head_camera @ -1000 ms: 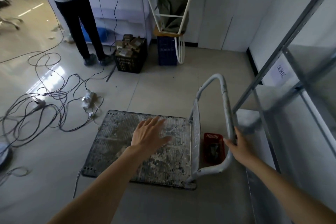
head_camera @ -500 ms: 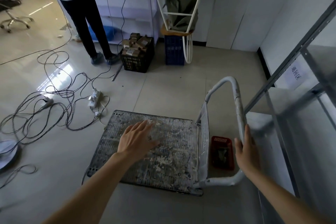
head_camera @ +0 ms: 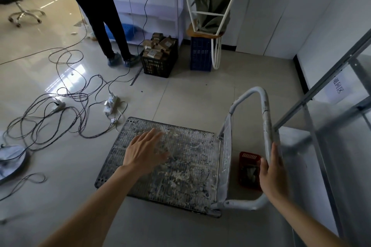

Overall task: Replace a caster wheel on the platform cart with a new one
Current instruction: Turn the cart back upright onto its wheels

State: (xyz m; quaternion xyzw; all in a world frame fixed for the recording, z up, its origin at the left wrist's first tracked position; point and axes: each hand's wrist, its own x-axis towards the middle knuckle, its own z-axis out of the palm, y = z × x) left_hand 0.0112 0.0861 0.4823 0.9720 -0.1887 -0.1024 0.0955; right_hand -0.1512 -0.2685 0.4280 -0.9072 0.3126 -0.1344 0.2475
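Note:
The platform cart (head_camera: 180, 178) stands on the floor, its deck grey and paint-spattered, its wheels hidden underneath. Its white tubular handle (head_camera: 265, 118) rises at the right end. My left hand (head_camera: 144, 152) hovers over the deck's left half with the fingers spread and straight, holding nothing. My right hand (head_camera: 273, 174) grips the near upright of the handle. A small red basket (head_camera: 249, 158) sits on the floor behind the handle with a dark part inside, too dim to identify.
A metal shelf frame (head_camera: 321, 118) stands close on the right. Tangled cables and power strips (head_camera: 108, 104) lie on the floor at left. A person (head_camera: 104, 26) stands at the back near a black crate (head_camera: 158, 62), a blue crate (head_camera: 200, 54) and an upturned stool (head_camera: 208, 6).
My left hand has drifted left over the deck. My right hand has slid up the handle's upright and closed around it. The view has shifted slightly, with the cart nearer the middle of the frame.

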